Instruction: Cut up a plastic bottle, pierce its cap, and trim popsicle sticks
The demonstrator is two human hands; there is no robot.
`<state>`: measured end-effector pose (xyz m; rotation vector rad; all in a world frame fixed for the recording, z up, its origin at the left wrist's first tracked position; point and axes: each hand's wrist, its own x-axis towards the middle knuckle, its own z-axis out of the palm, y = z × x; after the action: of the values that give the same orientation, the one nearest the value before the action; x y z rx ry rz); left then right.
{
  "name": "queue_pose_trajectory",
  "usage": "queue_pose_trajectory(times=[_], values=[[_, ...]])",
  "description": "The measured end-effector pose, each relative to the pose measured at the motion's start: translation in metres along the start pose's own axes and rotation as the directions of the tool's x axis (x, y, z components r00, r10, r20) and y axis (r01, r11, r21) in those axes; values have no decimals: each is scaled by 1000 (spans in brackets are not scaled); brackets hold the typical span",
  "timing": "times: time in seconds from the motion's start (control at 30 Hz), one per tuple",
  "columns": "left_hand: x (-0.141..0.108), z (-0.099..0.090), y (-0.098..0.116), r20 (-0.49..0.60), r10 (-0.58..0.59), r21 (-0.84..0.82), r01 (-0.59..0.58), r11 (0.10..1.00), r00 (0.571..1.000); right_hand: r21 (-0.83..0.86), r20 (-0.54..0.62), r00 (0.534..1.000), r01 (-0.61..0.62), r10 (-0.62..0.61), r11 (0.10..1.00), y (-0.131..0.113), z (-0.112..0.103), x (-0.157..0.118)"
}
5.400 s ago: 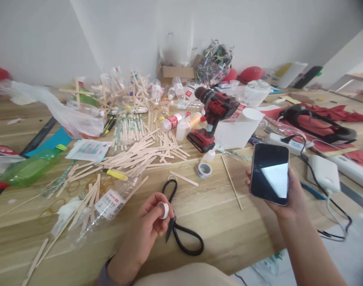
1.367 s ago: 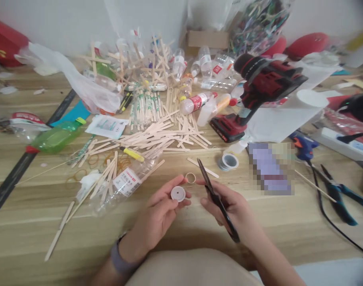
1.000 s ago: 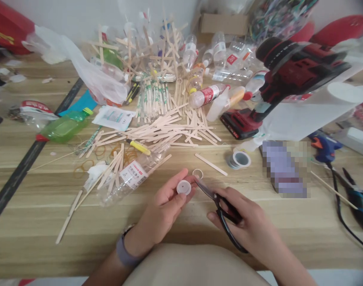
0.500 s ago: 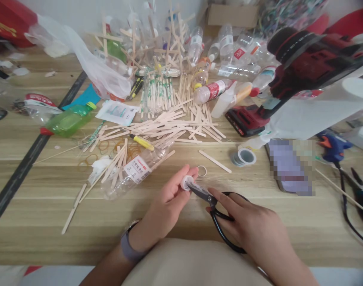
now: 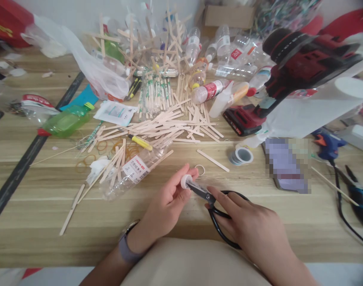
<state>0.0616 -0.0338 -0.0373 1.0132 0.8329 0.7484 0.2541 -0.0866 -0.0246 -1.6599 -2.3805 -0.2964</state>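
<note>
Between the fingers of my left hand [image 5: 166, 202] is a small white bottle cap [image 5: 186, 181], its hollow side turned toward the right. My right hand [image 5: 253, 222] grips black-handled scissors [image 5: 209, 198], and their blade tips reach into the cap. The blades look nearly closed together; the exact spot where they touch the cap is too small to make out. A thin white ring [image 5: 200, 170] lies on the table just beyond my left fingertips. A clear plastic bottle [image 5: 135, 171] with a white label rests on its side to the left of that hand.
Loose wooden craft sticks [image 5: 160, 127] are heaped beyond my hands, with a yellow utility knife [image 5: 140, 142] near them. Rightward stand a red cordless drill [image 5: 277, 87], a spool [image 5: 241, 156], a phone [image 5: 285, 167] and a glue gun [image 5: 329, 145]. Several plastic bottles crowd the back.
The cap has turned slightly in my left fingers, and the scissors have shifted a little with it. The whole view has drifted slightly; the table items stay in place.
</note>
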Motion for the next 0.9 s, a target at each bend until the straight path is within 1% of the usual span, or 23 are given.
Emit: queue_pose_trajectory(times=[0.23,0.43,0.63,0.73,0.83,0.9], values=[[2,2,-1,-24,74,-17,-74,997,997,19,-7,1000,7,-7,1000,2,1,0],[3,1,0,-43,46,-1,-46,999,998,34,1,1000,10,-11,999,3,2,-2],[3,-2,3,-110,31,123,-18,992,993,49,-17,1000,13,-12,999,3,0,-1],[4,-3,0,-134,16,69,-7,998,991,117,-1,1000,-17,17,993,2,-3,-1],[5,-3,-3,-168,26,-51,-34,998,985,187,24,998,-58,54,981,2,-5,-1],[6,-2,-4,-172,27,-114,-47,992,985,187,32,997,-76,71,979,2,-6,-2]])
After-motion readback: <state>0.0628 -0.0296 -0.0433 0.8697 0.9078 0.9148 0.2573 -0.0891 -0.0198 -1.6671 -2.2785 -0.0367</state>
